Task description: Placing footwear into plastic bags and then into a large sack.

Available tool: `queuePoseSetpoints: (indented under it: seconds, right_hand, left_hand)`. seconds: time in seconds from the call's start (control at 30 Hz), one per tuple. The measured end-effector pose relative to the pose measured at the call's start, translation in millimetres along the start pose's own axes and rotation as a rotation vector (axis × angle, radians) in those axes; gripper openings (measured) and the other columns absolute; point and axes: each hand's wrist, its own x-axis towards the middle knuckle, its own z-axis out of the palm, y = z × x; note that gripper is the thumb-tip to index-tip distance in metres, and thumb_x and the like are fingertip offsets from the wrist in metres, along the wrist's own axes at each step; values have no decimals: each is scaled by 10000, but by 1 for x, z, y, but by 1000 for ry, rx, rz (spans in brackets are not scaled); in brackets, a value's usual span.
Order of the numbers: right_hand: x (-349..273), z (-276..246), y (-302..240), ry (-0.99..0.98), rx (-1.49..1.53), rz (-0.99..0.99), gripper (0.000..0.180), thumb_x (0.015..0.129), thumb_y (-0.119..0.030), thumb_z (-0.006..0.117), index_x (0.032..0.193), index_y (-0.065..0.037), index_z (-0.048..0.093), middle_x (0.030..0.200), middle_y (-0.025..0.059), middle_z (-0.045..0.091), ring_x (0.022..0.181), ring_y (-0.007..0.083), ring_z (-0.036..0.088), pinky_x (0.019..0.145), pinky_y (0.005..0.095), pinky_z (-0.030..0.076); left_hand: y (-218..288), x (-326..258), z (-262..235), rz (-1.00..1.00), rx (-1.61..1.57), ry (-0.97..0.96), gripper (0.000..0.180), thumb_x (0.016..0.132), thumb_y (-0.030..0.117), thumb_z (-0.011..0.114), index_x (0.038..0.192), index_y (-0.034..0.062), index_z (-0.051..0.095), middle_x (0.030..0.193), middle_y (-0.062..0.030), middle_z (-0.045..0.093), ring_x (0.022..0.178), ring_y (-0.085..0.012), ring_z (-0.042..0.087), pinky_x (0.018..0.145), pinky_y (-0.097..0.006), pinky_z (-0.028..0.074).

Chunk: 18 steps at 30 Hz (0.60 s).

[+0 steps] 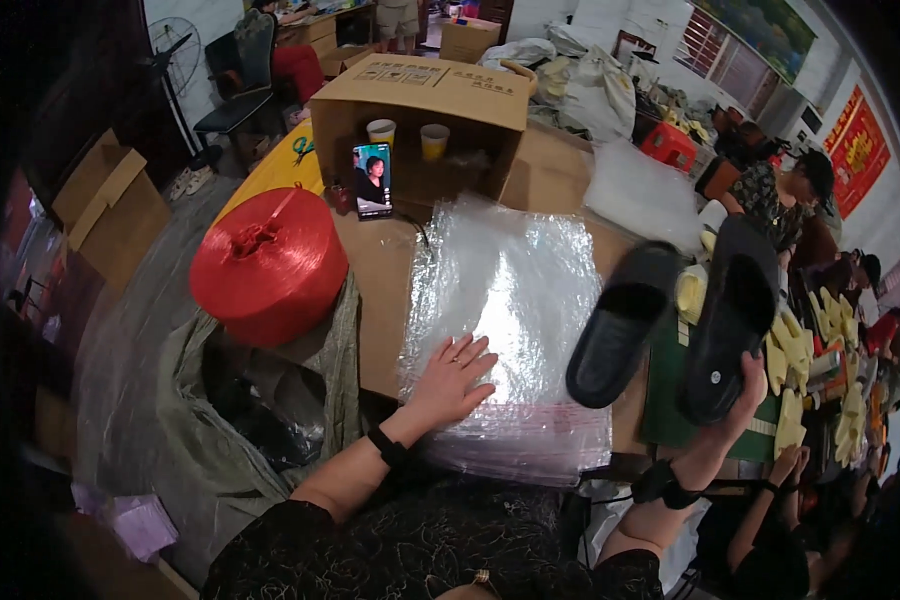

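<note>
Looking down from head view: left hand [452,372] is laid flat, fingers spread, on stack of clear plastic bags [505,330]; thin, slippery, likely to slide. Pair of black slippers [680,325] is clamped at heels by right hand [748,392]; light, flexible.

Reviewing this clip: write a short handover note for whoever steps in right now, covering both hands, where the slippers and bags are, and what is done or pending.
Left hand: flat on the stack of clear plastic bags on the table, holding nothing.
Right hand: raised, gripping a pair of black slippers by the heels, beside the stack.
Done: slippers picked up.
Left: neither slipper is in a bag yet; no bag is opened. The red twine spool sits to the left.
</note>
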Motion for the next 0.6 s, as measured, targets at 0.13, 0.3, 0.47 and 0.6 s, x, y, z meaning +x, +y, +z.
queuePoseSetpoints:
  seconds: [0.13, 0.3, 0.47, 0.6]
  right_hand:
    - [-20, 55, 16, -181, 196, 371, 295, 905, -147, 529, 1160, -1, 548, 1038, 81, 635, 886, 181, 643, 792, 294, 527]
    - [-47, 100, 45, -341, 147, 519, 274, 894, -103, 527, 1144, 9, 525, 1020, 103, 636, 864, 160, 632, 793, 283, 518]
    - [-58, 126, 39, -407, 180, 569, 271, 911, -109, 525, 1158, 2, 517, 1020, 99, 637, 868, 150, 631, 781, 273, 524]
    - [-50, 131, 34, -404, 179, 537, 276, 907, -118, 530, 1156, 0, 520, 1004, 96, 640, 854, 151, 633, 769, 274, 528]
  left_hand:
    - [0, 0, 0, 12, -12, 41, 491, 922, 403, 569, 1329, 128, 559, 1456, -138, 462, 1374, -351, 373, 1158, -513, 223]
    - [1, 1, -1, 12, 34, 33, 499, 907, 410, 581, 1308, 112, 568, 1438, -147, 472, 1357, -362, 386, 1156, -520, 224]
    - [3, 1, -8, -80, 32, -157, 475, 891, 398, 590, 1229, 65, 616, 1427, -174, 471, 1372, -352, 364, 1167, -505, 216]
    - [-2, -1, 2, -40, 81, -59, 484, 883, 383, 592, 1240, 57, 606, 1425, -168, 477, 1385, -348, 354, 1169, -493, 215]
